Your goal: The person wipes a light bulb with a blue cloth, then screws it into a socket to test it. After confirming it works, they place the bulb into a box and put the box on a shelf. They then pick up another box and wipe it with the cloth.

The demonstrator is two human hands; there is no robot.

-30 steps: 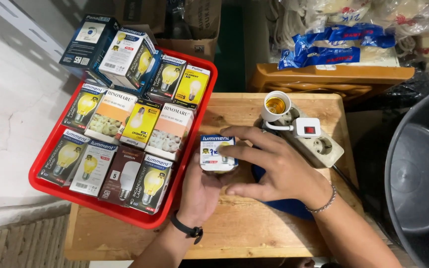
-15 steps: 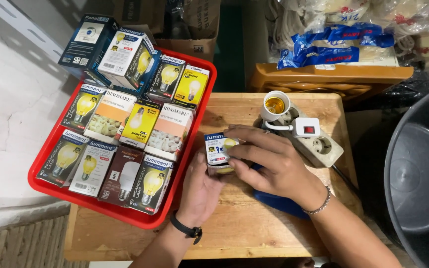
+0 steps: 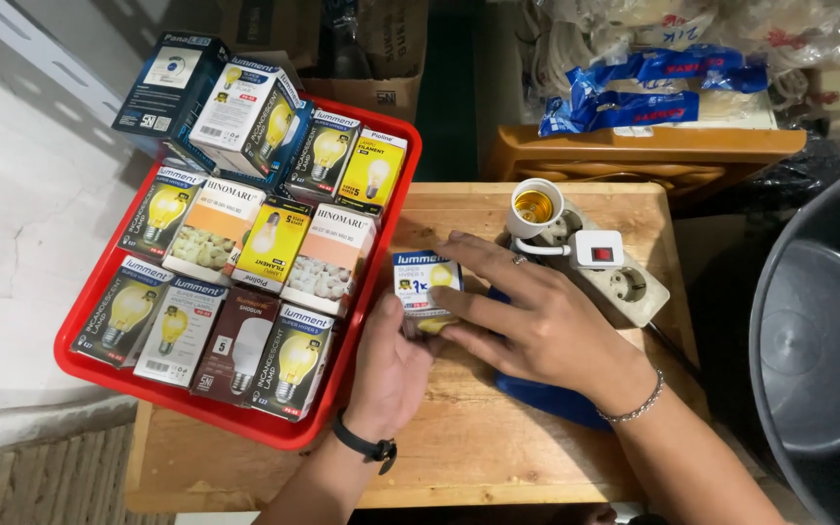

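Observation:
A small blue, white and yellow light-bulb box (image 3: pixel 422 283) is held over the wooden table (image 3: pixel 498 437), just right of the red tray (image 3: pixel 99 374). My left hand (image 3: pixel 391 365) grips the box from below and the left side. My right hand (image 3: pixel 527 316) wraps its fingers over the box's right side and top. Much of the box is hidden by my fingers.
The red tray holds several boxed bulbs in rows (image 3: pixel 245 253). A white power strip (image 3: pixel 624 287) with a red switch and a lamp socket (image 3: pixel 535 206) lies beyond my right hand. A blue object (image 3: pixel 546 399) sits under my right wrist. A dark round tub (image 3: pixel 819 340) stands at right.
The box has turned in my hands and shifted slightly left toward the tray. My right hand's fingers have spread further over it.

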